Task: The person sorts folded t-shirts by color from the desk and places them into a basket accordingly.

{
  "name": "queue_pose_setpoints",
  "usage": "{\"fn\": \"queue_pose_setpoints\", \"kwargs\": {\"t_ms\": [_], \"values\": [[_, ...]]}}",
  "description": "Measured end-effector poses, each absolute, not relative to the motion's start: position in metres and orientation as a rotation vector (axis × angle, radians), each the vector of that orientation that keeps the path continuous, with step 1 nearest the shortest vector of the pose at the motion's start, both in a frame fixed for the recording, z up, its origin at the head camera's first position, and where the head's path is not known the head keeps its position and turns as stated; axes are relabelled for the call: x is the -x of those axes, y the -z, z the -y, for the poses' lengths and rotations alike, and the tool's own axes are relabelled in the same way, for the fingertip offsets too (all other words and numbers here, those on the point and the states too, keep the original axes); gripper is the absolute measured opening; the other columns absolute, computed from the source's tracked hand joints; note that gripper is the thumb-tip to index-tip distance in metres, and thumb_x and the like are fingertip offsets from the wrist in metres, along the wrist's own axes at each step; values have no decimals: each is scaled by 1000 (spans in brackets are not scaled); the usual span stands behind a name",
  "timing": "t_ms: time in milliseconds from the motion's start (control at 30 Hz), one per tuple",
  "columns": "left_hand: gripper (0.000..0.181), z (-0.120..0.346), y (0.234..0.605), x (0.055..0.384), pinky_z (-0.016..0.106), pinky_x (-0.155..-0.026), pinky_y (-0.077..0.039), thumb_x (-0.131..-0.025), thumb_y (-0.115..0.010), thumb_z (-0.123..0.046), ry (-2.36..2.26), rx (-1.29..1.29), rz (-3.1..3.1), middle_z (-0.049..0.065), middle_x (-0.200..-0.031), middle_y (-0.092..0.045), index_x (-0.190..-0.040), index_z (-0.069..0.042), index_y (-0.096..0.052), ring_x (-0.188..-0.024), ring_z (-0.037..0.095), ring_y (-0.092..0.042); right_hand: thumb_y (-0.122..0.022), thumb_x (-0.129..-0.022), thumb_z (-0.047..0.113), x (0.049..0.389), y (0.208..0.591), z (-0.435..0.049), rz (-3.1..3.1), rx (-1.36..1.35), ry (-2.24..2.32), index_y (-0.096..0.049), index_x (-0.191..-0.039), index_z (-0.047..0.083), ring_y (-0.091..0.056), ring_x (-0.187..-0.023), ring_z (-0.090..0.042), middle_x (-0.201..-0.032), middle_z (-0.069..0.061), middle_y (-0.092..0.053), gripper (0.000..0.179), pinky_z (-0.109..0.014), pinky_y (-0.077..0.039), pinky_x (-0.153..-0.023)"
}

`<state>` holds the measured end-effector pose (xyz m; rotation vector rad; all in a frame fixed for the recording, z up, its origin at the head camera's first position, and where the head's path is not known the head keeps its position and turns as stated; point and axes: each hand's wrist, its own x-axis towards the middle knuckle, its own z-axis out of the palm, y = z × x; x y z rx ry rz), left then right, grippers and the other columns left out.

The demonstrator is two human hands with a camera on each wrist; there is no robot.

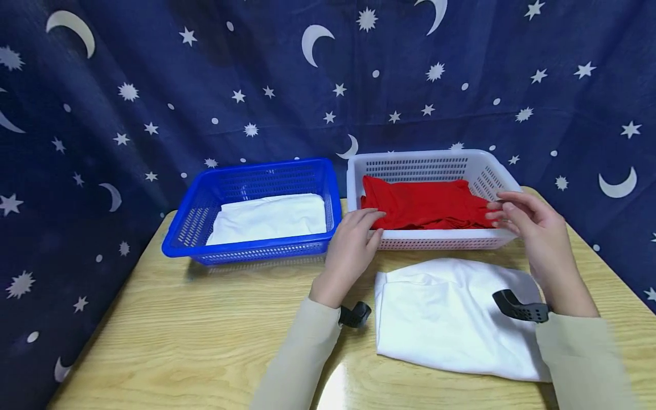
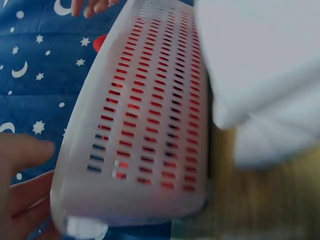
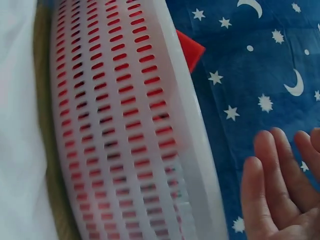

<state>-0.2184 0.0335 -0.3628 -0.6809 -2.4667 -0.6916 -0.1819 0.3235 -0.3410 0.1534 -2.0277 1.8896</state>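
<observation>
A: Where does the red cloth (image 1: pixel 425 202) lie?

B: Inside the white basket (image 1: pixel 435 234), at the far edge of the table (image 1: pixel 205 330); a folded white cloth (image 1: pixel 456 319) lies before it.

A: And the fingers?

B: Left hand (image 1: pixel 351 247), near left basket corner: thumb apart from fingers; contact cannot be told. Right hand (image 1: pixel 543 245), near right corner: fingers loosely apart.

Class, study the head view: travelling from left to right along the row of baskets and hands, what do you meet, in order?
Blue basket → left hand → white basket → right hand.
</observation>
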Motion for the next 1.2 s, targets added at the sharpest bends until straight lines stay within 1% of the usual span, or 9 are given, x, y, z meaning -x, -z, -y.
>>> {"fn": "queue_pose_setpoints", "kwargs": {"t_ms": [300,533,667,767,867,933,1000,1100,1200], "values": [[24,2,376,192,17,-61,-43,-87,-56,-20,1015,613,2496,-6,-91,-56,-111,-16,-60,-76,4,-53,-49,-91,13,151,366,-362,2192,-216,-1986,-44,-120,-5,-61,-84,-9,-100,-1,-61,34,-17,-49,-68],[32,14,395,186,22,-58,-44,-91,-51,-27,1173,594,2814,-6,-93,-61,-121,-19,-53,-65,1,-55,-45,-93,8,135,407,-402,2242,-187,-2184,-51,-115,11,-61,-90,-8,-101,2,-64,23,-19,-49,-69],[41,15,404,183,27,-54,-48,-91,-49,-30,1517,567,2920,-2,-88,-64,-130,-15,-45,-59,10,-60,-47,-93,16,129,424,-421,2333,12,-2192,-51,-115,15,-59,-87,1,-99,13,-63,22,-17,-49,-66],[47,15,412,182,30,-54,-50,-92,-49,-29,1873,550,2911,3,-84,-65,-133,-8,-41,-61,17,-61,-46,-92,31,124,432,-428,2548,230,-2025,-43,-126,21,-55,-83,9,-104,24,-51,36,-19,-49,-62],[45,16,419,179,31,-56,-51,-92,-48,-27,2156,556,2856,8,-82,-67,-130,-1,-44,-64,21,-62,-41,-92,43,118,433,-429,2802,349,-1865,-22,-142,20,-52,-86,6,-130,-1,-39,59,-31,-51,-70],[40,17,421,176,32,-55,-51,-93,-47,-25,2266,576,2836,10,-82,-67,-123,0,-50,-64,22,-63,-37,-91,48,115,432,-426,2936,385,-1833,-7,-144,18,-53,-99,-11,-141,-20,-19,68,-39,-49,-77],[34,19,423,173,33,-54,-51,-93,-46,-25,2356,604,2834,11,-83,-67,-115,-1,-57,-65,24,-64,-35,-91,51,111,430,-421,3031,405,-1851,2,-143,18,-48,-106,-28,-139,-34,2,72,-47,-45,-80],[32,23,422,169,34,-55,-52,-93,-46,-27,2451,644,2839,12,-86,-67,-109,-4,-61,-68,26,-65,-37,-92,49,108,426,-410,3062,439,-1972,6,-141,25,-42,-106,-42,-139,-33,11,70,-49,-46,-79],[36,22,422,169,35,-59,-52,-92,-47,-32,2516,670,2833,12,-90,-67,-112,-4,-59,-74,27,-65,-39,-92,45,106,426,-400,3026,462,-2117,8,-140,33,-49,-97,-33,-139,-29,18,69,-48,-47,-76]]}}
